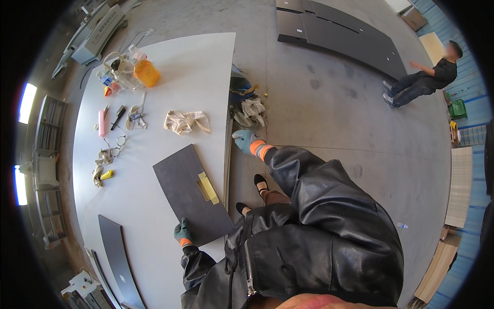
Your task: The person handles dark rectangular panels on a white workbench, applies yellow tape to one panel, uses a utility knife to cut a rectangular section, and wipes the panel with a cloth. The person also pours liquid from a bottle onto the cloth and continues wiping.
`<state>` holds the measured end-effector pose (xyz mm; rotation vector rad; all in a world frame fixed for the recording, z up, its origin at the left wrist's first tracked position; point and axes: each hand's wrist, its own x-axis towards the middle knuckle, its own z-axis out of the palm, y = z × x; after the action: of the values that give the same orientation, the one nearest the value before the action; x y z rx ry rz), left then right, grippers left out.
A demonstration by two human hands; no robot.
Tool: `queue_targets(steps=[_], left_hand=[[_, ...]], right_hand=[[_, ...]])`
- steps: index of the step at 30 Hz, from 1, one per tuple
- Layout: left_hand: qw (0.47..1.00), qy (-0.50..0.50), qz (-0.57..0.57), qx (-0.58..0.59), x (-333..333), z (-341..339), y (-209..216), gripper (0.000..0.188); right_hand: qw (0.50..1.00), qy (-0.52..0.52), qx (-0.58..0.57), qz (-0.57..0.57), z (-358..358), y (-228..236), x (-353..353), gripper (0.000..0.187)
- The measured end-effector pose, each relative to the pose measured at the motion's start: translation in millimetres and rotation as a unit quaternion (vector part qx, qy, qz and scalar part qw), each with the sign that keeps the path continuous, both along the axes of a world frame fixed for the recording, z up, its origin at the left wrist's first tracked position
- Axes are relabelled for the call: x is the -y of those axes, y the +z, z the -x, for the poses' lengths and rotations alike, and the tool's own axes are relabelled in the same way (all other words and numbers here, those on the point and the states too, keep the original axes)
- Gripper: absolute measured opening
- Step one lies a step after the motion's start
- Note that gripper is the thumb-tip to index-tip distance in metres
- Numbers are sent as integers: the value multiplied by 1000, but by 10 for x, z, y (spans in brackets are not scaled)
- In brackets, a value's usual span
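My left hand [182, 233], in a grey-green glove with an orange cuff, grips the lower left edge of a dark grey panel [180, 177]. The panel lies tilted on the white table [154, 56], near its right edge. A rectangular cutout in it is partly covered by a yellow strip [208, 187]. My right hand [245, 141], gloved alike, hovers just beyond the table's right edge. Its fingers are curled together, and what they may hold is hidden. Close beyond it is a bin or bag stuffed with crumpled plastic [252, 110].
On the table are a crumpled cloth [186, 122], bottles including an orange jug [146, 73], a pink roll [101, 122], a yellow-handled tool [106, 175] and another dark panel [119, 257]. Dark panels [339, 36] lie stacked far right. A person [429, 77] stands beside them.
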<state>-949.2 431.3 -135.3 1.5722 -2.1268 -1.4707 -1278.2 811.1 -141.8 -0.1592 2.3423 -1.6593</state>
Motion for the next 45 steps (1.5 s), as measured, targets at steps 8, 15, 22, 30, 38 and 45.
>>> queue_targets(steps=[8, 15, 22, 30, 38, 45], left_hand=[[999, 10, 43, -10, -69, 14, -260, 41], [976, -44, 205, 50, 218, -168, -257, 50], [839, -196, 500, 91, -275, 82, -16, 57], [834, -266, 483, 21, -974, 412, 50, 58], [848, -289, 437, 82, -977, 442, 222, 59], [853, -262, 450, 24, -1002, 429, 74, 59]], right_hand=[[963, 139, -137, -186, -565, 238, 222, 22], [952, 199, -116, -202, -933, 362, 599, 16], [483, 208, -592, -611, -1336, -43, 871, 20], [905, 271, -162, -286, -1365, 577, 848, 29], [816, 359, -137, -432, -1822, 500, 1201, 18], [817, 323, -174, -445, -1952, 426, 1397, 19]])
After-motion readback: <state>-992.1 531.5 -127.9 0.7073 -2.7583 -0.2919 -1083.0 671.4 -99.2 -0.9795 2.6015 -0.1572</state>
